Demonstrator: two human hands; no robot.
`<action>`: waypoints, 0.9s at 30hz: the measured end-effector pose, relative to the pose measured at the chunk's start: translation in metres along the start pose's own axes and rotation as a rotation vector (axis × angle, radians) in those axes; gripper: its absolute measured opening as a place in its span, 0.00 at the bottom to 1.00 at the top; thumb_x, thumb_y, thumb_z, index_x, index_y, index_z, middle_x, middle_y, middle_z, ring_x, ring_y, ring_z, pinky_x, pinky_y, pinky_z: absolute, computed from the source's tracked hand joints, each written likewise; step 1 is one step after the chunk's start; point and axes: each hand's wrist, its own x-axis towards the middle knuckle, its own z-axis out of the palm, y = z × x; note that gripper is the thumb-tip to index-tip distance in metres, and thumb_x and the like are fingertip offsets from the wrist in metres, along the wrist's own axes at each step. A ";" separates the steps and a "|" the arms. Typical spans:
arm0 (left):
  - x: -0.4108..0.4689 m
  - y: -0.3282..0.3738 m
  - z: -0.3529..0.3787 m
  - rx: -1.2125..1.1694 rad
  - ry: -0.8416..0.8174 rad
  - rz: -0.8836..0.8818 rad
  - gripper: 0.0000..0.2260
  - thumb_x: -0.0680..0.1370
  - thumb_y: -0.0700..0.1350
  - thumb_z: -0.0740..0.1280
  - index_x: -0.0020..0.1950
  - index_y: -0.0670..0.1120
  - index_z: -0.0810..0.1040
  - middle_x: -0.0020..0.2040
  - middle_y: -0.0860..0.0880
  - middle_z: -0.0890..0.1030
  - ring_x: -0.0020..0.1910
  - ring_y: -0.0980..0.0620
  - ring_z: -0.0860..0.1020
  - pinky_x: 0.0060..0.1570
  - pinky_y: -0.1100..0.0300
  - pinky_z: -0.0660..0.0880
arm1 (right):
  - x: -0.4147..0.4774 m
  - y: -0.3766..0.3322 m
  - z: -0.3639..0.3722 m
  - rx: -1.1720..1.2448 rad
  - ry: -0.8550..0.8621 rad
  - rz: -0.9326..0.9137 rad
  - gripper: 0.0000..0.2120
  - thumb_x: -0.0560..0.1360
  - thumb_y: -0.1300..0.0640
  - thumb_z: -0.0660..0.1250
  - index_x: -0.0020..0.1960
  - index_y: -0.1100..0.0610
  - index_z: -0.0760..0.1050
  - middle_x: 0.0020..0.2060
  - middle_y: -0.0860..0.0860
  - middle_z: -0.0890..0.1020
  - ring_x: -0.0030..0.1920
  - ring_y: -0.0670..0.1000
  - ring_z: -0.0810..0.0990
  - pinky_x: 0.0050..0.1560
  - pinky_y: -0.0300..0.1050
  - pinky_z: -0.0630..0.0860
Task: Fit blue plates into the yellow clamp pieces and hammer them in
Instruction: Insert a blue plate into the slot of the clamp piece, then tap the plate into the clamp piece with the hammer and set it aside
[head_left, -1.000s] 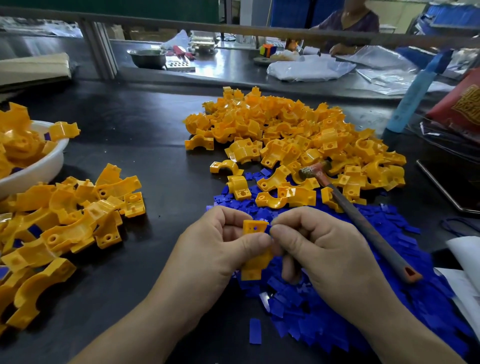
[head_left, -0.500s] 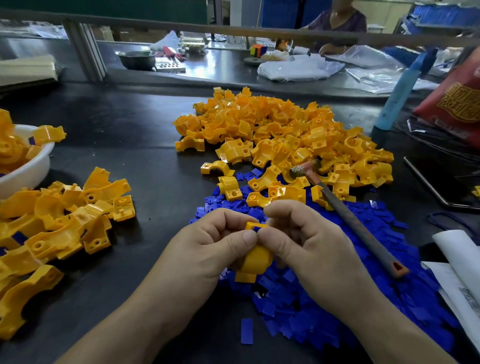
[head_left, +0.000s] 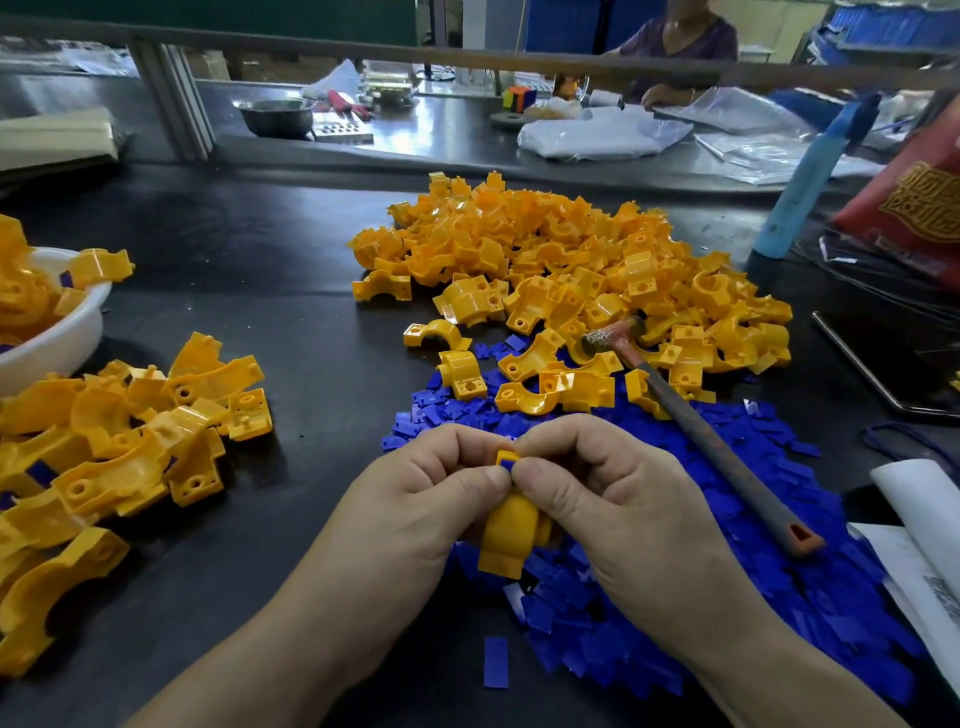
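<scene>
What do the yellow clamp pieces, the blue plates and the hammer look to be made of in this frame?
Yellow clamp pieces: moulded plastic with a glossy finish, going by the bright highlights, moulded holes and ribs.
Blue plates: probably thin plastic with a duller sheen; they are flat, uniform chips.
Hammer: the head looks like worn grey metal. The handle is dark with an orange hollow end, material unclear.

Gold characters on red bag (head_left: 914, 208), none legible

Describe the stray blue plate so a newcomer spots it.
Start at the heap of blue plates under the right hand. Off its near-left edge, closest to the person, a lone plate lies flat on the dark table, touching no others.
</scene>
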 end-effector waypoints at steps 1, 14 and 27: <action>0.000 0.000 0.000 0.011 0.003 0.002 0.09 0.72 0.55 0.70 0.49 0.56 0.84 0.48 0.47 0.86 0.48 0.46 0.85 0.46 0.53 0.81 | 0.000 0.000 0.000 -0.011 0.001 -0.001 0.09 0.70 0.44 0.65 0.48 0.43 0.78 0.43 0.45 0.82 0.42 0.47 0.82 0.36 0.37 0.79; 0.005 0.017 -0.022 0.423 0.289 -0.067 0.08 0.78 0.48 0.66 0.44 0.60 0.81 0.41 0.58 0.84 0.38 0.58 0.83 0.28 0.65 0.78 | 0.009 0.004 -0.015 -0.793 0.210 -0.106 0.23 0.73 0.38 0.58 0.66 0.44 0.67 0.55 0.39 0.74 0.53 0.40 0.74 0.49 0.38 0.76; 0.009 0.019 -0.070 1.283 0.364 -0.322 0.32 0.70 0.68 0.68 0.68 0.52 0.73 0.58 0.53 0.78 0.54 0.53 0.76 0.52 0.53 0.79 | 0.019 0.034 -0.086 -1.324 0.259 0.468 0.16 0.77 0.48 0.59 0.63 0.52 0.70 0.47 0.52 0.76 0.46 0.54 0.74 0.40 0.47 0.70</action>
